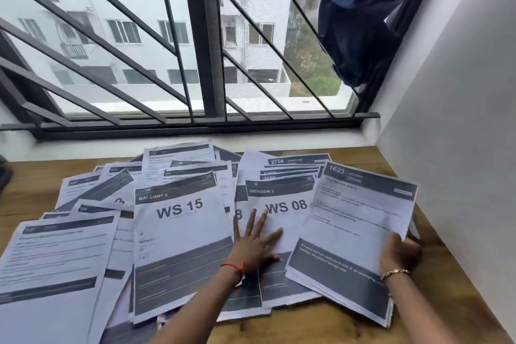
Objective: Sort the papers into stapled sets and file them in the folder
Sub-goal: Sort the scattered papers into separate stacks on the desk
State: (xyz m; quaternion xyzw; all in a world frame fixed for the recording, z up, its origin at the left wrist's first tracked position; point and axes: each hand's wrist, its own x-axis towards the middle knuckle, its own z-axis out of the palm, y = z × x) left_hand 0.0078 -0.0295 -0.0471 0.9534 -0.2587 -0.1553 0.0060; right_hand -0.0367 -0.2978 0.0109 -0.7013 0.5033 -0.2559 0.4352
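Observation:
Many printed sheets lie spread in overlapping piles over a wooden table [435, 282]. My left hand [255, 243] lies flat with spread fingers on the sheet marked WS 08 [282, 201]. Left of it lies the sheet marked WS 15 [178, 232]. My right hand [399, 254] grips the right edge of a small stack topped by the sheet numbered 1623 [357, 220], lifted a little and tilted over the pile. No stapler or folder is in view.
A white wall [460, 148] runs close along the table's right side. A barred window [201, 64] with a sill stands behind the table, and a dark blue cloth [363, 22] hangs at its right. Bare wood shows at the front right and far left.

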